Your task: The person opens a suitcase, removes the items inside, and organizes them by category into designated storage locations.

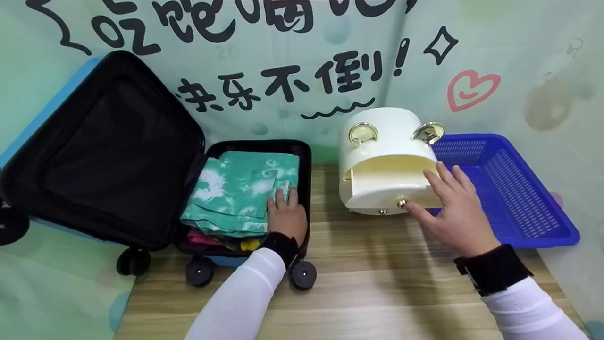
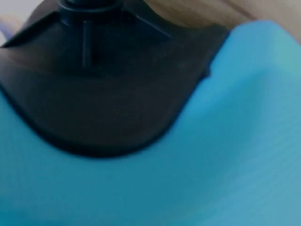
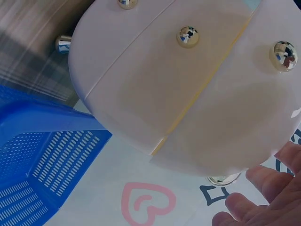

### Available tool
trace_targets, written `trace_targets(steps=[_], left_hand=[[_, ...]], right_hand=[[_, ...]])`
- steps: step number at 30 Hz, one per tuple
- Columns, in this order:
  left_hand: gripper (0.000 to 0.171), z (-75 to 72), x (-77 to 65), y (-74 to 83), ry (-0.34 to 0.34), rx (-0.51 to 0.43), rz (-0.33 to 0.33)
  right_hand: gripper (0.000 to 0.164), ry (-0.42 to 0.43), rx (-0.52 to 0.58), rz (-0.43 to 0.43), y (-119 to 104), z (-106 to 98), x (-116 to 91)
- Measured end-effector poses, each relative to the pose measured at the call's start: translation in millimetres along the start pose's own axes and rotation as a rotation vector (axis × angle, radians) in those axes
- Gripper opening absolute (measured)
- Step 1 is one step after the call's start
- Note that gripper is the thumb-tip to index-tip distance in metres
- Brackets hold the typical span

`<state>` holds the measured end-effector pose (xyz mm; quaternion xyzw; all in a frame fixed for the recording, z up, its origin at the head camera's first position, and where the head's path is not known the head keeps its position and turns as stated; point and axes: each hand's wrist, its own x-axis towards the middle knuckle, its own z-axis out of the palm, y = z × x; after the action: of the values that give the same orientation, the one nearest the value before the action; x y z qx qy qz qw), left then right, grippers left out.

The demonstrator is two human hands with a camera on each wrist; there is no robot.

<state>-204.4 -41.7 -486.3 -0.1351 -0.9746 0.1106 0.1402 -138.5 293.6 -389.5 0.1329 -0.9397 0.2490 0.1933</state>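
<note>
My left hand (image 1: 288, 218) rests on a folded green-and-white tie-dye cloth (image 1: 236, 184), fingers extended near its right edge. That cloth tops a pile inside the open suitcase (image 1: 306, 198), with pink and yellow fabric below. Only the light-blue shell (image 2: 225, 155) and a black wheel mount (image 2: 108, 103) fill the left wrist view. My right hand (image 1: 455, 215) spreads its fingers at the right side of a white drawer box (image 1: 388, 127), thumb tip beside a gold knob (image 1: 402, 203). The box's upper drawer (image 1: 373, 196) stands pulled out. In the right wrist view, fingers (image 3: 265, 181) appear beside the box.
The suitcase lid (image 1: 108, 156) leans open at the left. A blue perforated basket (image 1: 533, 198) stands right of the box, partly behind my right hand. Suitcase wheels (image 1: 303, 275) face the near side of the wooden table (image 1: 358, 288). A printed backdrop (image 1: 283, 52) hangs behind.
</note>
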Motion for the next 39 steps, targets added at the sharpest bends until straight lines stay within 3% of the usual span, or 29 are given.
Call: trace_targets(steps=[4,9,12,17,23,30,35,39], left_hand=[[0.021,-1.7,-3.6,-7.0,0.120,-0.126,0.007],[0.057,-15.4,-5.9,-18.5,0.110,-0.268,-0.010],[0.070,-28.7,-6.7,-24.9,0.117,-0.385,-0.043],[0.065,-59.3,-8.9,-24.8,0.227,-0.552,-0.036],[0.065,-90.3,-14.4,-0.2,0.304,-0.604,0.104],[0.059,-104.7,-20.9,25.0,0.393,-0.631,0.278],[0.056,-103.0,-22.9,30.7,0.443,-0.642,0.312],[0.061,-100.7,-22.9,30.2,0.397,-0.616,0.306]], right_hand=[[0.084,-0.014,0.007,0.006,-2.4,0.4,1.1],[0.084,-0.011,0.005,-0.005,-6.7,2.1,2.9],[0.083,0.005,0.006,-0.029,-12.1,4.1,4.0],[0.079,0.017,0.011,-0.101,-31.1,10.1,7.2],[0.076,-0.027,0.041,-0.217,-69.4,22.2,15.1],[0.072,-0.127,0.101,-0.312,-98.4,35.1,20.6],[0.064,-0.177,0.105,-0.271,-102.3,38.4,18.9],[0.060,-0.196,0.135,-0.222,-103.9,40.0,18.7]])
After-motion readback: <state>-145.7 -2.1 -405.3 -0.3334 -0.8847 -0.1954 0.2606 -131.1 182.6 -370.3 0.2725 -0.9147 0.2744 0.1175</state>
